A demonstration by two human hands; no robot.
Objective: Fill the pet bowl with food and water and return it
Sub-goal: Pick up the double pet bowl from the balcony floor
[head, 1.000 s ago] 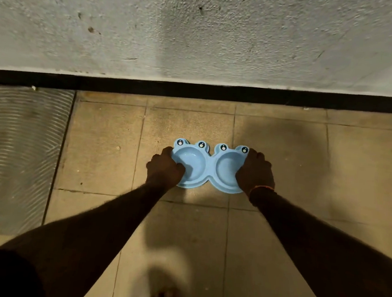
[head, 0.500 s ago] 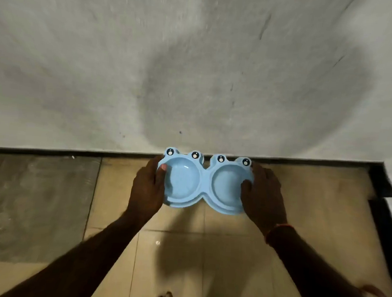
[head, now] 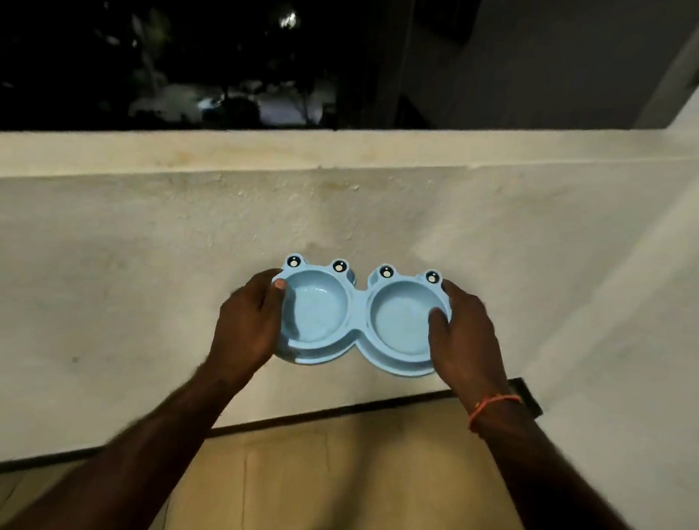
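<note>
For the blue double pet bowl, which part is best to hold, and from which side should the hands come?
Grip the blue double pet bowl at its two short ends, one hand from each side, as the left hand and right hand do now: thumbs over the rim, fingers underneath. It is wide, with two cups side by side, so end grips probably keep it level.

pale plastered parapet wall (head: 129, 272), tan tiled floor (head: 343, 486), dark night beyond

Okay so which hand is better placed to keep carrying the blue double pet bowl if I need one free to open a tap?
Probably the left hand: its fingers wrap under the pet bowl with the thumb hooked over the rim. The right hand lies more along the edge.
</note>
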